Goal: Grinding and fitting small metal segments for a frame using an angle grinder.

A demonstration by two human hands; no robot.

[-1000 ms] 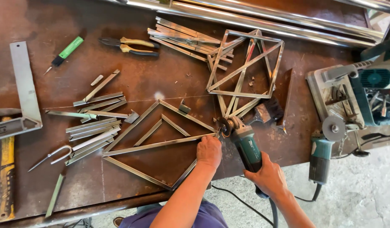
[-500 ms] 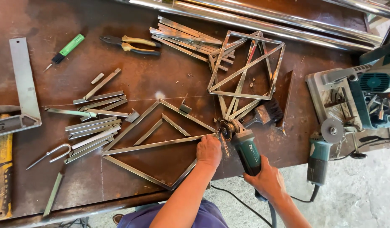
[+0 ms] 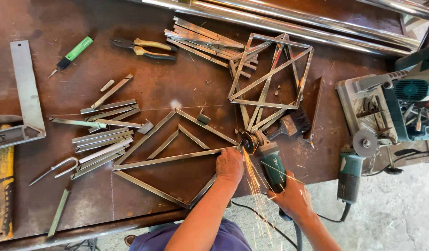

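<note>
At the frame's [image 3: 177, 158] right corner, left hand [image 3: 230, 165] flat pinning it, right hand [image 3: 293, 200] wrapped round the grinder [image 3: 265, 158]; I'd keep the disc light, sparks away.

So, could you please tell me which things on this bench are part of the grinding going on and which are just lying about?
In use:
- left hand, pressing down the diamond-shaped metal frame
- right hand, gripping the green angle grinder, sparks flying at the frame's corner

Lying about:
- pliers
- green marker
- steel square
- second grinder
- finished frame
- cut metal strips
</note>
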